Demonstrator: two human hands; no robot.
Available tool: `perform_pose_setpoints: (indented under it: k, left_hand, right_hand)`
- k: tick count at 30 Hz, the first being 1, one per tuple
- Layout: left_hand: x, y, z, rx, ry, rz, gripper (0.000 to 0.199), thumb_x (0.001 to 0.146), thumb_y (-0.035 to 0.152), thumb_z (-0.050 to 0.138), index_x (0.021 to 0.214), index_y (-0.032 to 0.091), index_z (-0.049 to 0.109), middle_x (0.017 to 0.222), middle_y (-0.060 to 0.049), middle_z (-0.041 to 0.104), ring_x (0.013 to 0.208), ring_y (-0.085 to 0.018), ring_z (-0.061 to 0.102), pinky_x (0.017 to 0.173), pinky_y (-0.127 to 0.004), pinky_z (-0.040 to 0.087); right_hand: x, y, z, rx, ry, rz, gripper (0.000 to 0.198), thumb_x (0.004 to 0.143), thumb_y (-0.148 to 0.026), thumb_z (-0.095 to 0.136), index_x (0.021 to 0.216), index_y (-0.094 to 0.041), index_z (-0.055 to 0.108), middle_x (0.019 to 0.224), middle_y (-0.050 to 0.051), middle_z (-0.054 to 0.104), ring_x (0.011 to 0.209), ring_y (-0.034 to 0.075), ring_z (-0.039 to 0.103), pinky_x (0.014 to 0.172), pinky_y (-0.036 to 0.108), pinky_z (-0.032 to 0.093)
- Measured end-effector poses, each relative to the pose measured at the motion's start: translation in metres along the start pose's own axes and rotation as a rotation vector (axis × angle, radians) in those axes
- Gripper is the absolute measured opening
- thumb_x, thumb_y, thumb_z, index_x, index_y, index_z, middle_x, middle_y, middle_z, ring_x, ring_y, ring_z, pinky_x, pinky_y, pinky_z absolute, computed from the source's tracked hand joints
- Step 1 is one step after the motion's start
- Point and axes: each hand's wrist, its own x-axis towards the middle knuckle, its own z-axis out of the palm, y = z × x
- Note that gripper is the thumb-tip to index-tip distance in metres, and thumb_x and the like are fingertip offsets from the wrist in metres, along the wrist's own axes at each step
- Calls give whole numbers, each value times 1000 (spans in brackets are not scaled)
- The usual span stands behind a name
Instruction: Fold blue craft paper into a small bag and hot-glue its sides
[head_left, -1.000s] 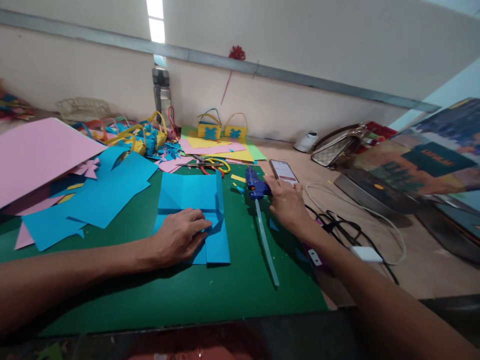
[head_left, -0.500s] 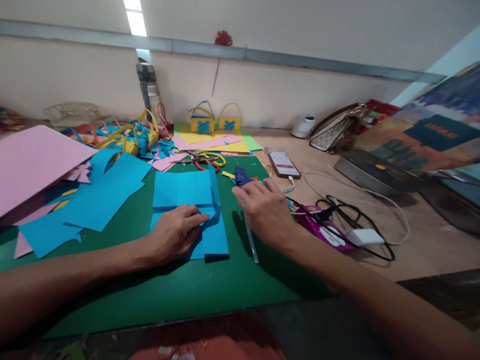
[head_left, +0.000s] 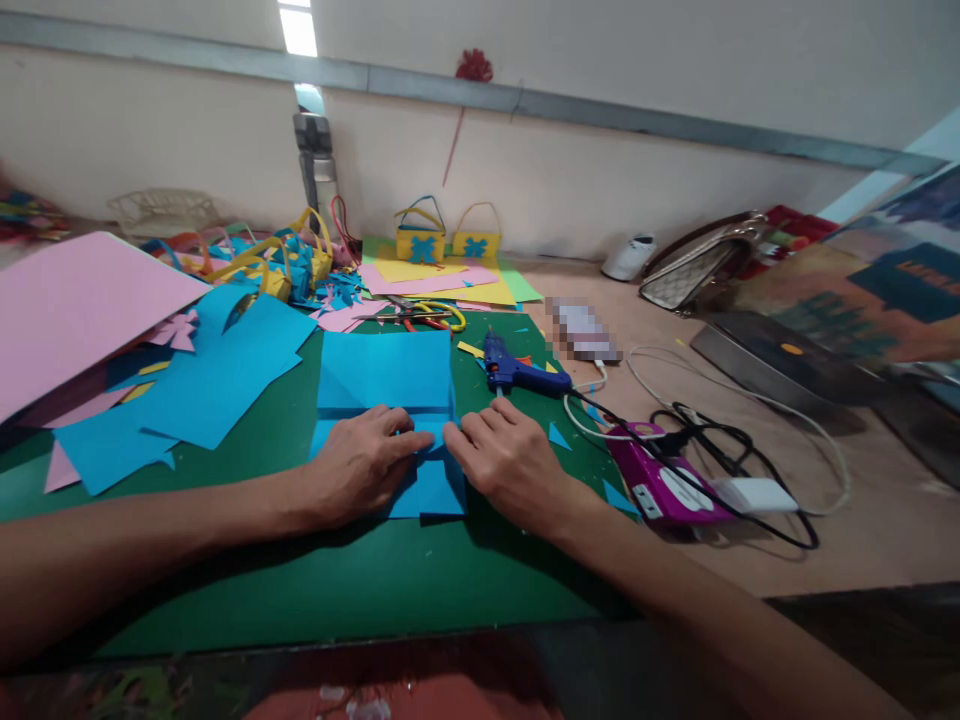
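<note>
A creased sheet of blue paper (head_left: pixel 385 366) lies on the green mat, with folded flaps along its middle and right side. My left hand (head_left: pixel 369 460) rests on its middle, fingers bent and closed over a fold. At the sheet's right edge, my right hand (head_left: pixel 510 460) pinches the raised flap between thumb and fingers; the fingertips are partly hidden. Just beyond my right hand lies a blue glue gun (head_left: pixel 521 372), its nozzle pointing away and a clear glue stick at its back.
Scissors (head_left: pixel 439 317) lie past the paper. Blue sheets (head_left: pixel 217 390) and pink board (head_left: pixel 90 310) cover the left. Small yellow paper bags (head_left: pixel 420 246) stand at the back. On the right are a purple power strip (head_left: pixel 660 480), cables and a phone (head_left: pixel 585 330).
My right hand has moved from beside the glue gun, left and nearer, onto the blue paper's right edge. The glue gun lies free on the mat. My left hand stays on the sheet.
</note>
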Motion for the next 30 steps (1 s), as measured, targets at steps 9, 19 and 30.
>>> perform_pose_setpoints:
  k: [9, 19, 30]
  left_hand:
    - [1, -1, -1, -17, -47, -17, 28, 92, 21, 38, 99, 18, 64, 85, -8, 58, 78, -20, 52, 64, -30, 43]
    - [3, -1, 1, 36, -127, -31, 35, 88, 12, 43, 110, 30, 62, 91, -6, 55, 77, -19, 50, 62, -28, 41]
    - [3, -3, -2, 68, -179, 35, 31, 88, 14, 44, 108, 29, 63, 93, -7, 54, 78, -20, 47, 58, -28, 38]
  right_hand:
    - [-4, -5, -3, 28, -26, -18, 29, 88, -5, 36, 83, -12, 64, 65, 5, 58, 61, 18, 49, 67, 33, 33]
    - [-8, -9, 1, 46, -11, -42, 27, 88, -6, 38, 91, -8, 65, 67, 6, 60, 62, 18, 52, 69, 34, 36]
    - [-10, -12, 2, 3, -52, -21, 26, 84, -6, 42, 97, -7, 65, 68, 8, 61, 63, 20, 55, 70, 37, 36]
